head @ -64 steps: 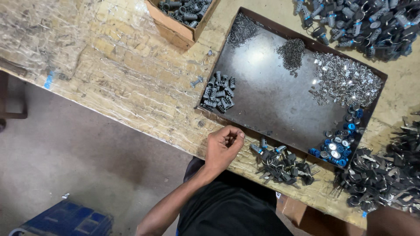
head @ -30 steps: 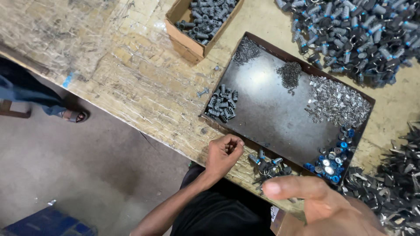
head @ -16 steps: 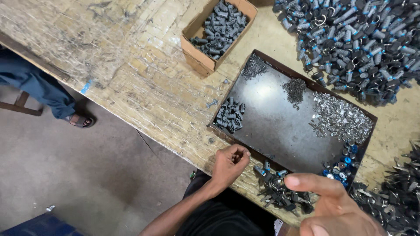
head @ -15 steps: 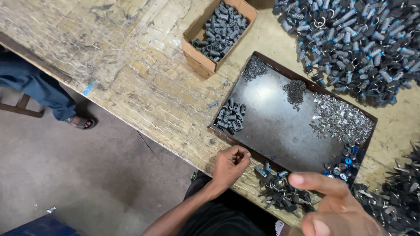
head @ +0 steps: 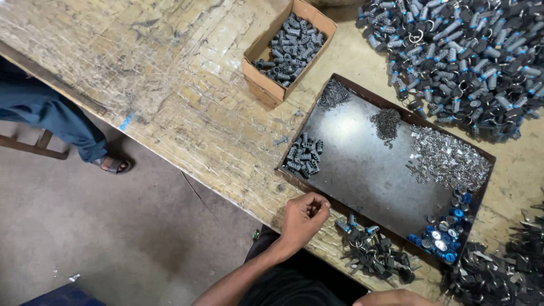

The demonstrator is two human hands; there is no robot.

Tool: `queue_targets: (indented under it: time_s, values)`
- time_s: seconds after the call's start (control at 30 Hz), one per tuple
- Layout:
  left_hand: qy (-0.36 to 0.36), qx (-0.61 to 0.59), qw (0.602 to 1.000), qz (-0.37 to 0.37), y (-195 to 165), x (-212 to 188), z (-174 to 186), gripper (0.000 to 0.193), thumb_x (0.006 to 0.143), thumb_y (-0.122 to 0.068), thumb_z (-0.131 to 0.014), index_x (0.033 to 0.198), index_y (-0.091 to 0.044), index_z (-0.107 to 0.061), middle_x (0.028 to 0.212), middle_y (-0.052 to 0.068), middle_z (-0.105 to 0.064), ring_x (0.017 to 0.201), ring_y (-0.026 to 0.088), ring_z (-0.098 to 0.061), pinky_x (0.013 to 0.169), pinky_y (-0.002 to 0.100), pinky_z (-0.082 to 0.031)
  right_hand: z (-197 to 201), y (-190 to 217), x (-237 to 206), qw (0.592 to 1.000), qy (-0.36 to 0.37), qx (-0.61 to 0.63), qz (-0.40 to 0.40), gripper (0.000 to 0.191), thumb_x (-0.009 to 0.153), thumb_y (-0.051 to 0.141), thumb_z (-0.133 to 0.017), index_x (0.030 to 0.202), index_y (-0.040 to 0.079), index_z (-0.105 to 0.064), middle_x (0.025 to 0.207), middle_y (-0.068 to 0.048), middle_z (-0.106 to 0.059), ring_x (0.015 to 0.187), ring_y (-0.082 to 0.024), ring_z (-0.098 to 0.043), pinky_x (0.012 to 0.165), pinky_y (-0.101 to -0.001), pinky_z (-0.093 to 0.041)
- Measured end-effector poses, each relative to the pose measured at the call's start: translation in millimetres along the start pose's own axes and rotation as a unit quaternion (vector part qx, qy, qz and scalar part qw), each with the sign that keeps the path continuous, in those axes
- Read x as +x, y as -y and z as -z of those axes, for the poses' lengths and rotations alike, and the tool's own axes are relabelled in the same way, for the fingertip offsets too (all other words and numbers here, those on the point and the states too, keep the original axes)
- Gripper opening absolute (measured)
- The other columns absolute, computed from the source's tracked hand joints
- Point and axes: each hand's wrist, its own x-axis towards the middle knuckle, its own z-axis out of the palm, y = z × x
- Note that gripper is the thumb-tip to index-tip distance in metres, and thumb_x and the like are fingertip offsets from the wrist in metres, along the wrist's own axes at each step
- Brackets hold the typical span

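Worn wooden bench (head: 170,102), left hand (head: 303,218) fingers pinched narrow beside metal tray (head: 368,170), right hand's (head: 391,298) grip unclear

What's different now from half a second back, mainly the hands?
The right hand has dropped back from over the tray's near corner to the bottom edge of view; only its top shows. The left hand stays curled at the table edge beside the dark tray. The cardboard box and the parts piles haven't moved.

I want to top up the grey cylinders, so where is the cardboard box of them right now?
In the head view the cardboard box sits on the wooden table at top centre, just beyond the upper-left corner of the dark metal tray.
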Motion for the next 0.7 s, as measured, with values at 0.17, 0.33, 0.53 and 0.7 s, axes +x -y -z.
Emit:
queue_targets:
  time_s: [0.17,0.33,0.53,0.7]
  values:
    - [-0.005,-0.003,1.0,-0.008,2,1,-2,0.011,0.094,-0.007,-0.07,0.087,0.001,-0.069,0.064,-0.008,-0.055,0.056,-0.002,-0.043,0.048,0.021,-0.033,31,-5,6,0.945,0.155,0.244,-0.156,0.034,0.105,0.011,-0.053,0.135,-0.001,-0.061,0.135,-0.019,-0.067,0.132,-0.031,-0.066,0.109,-0.0393,-0.049]
    - [0.003,-0.012,1.0,0.009,3,0,-1,0.01,0.093,-0.008,-0.07,0.087,0.0,-0.069,0.064,-0.008,-0.055,0.057,-0.002,-0.043,0.048,0.021,-0.033,22,-5,-1,0.958,0.2,0.178,-0.103,0.042,0.107,0.012,-0.048,0.144,-0.004,-0.058,0.143,-0.018,-0.065,0.131,-0.033,-0.064,0.104,-0.0345,-0.053]
    - [-0.002,0.014,1.0,-0.005,-4,1,1,0.012,0.094,-0.007,-0.072,0.085,0.0,-0.069,0.062,-0.007,-0.053,0.056,-0.001,-0.042,0.048,0.021,-0.032,35,-1,-5,0.979,0.072,0.174,-0.081,0.037,0.106,0.013,-0.052,0.138,-0.003,-0.062,0.134,-0.016,-0.07,0.117,-0.029,-0.068,0.095,-0.0321,-0.057]
    - [0.011,-0.022,1.0,0.011,-4,2,4,0.01,0.095,-0.007,-0.07,0.088,0.0,-0.068,0.067,-0.006,-0.057,0.059,-0.001,-0.046,0.05,0.021,-0.037,72,17,44,0.947,-0.22,0.176,-0.154,0.03,0.106,0.011,-0.056,0.13,-0.004,-0.067,0.123,-0.016,-0.074,0.104,-0.025,-0.073,0.087,-0.0314,-0.06]
